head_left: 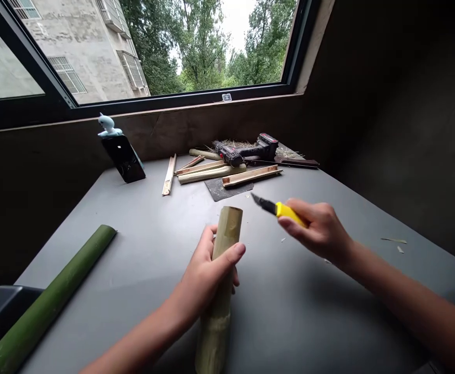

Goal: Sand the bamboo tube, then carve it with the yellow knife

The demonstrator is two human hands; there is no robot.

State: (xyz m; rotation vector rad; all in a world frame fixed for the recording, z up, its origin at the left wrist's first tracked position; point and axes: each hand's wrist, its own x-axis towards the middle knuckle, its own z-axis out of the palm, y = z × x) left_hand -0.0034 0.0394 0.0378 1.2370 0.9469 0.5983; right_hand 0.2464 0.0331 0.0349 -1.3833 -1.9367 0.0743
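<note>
My left hand (212,267) is wrapped round a pale, scraped bamboo tube (227,228), its thumb lying across the front. The tube tilts away from me over the table, and its lower end runs out of the bottom of the view. In my right hand (319,228) is a yellow utility knife (288,212) with a dark blade, pointing up and left. The blade stands apart from the bamboo, to the right of its top end.
A long green bamboo piece (62,283) lies at the left. Split bamboo strips (208,174), a cordless drill (246,149) and a dark sheet (222,191) lie at the back of the grey table (153,218). A phone (124,160) stands back left. Shavings (394,241) lie right.
</note>
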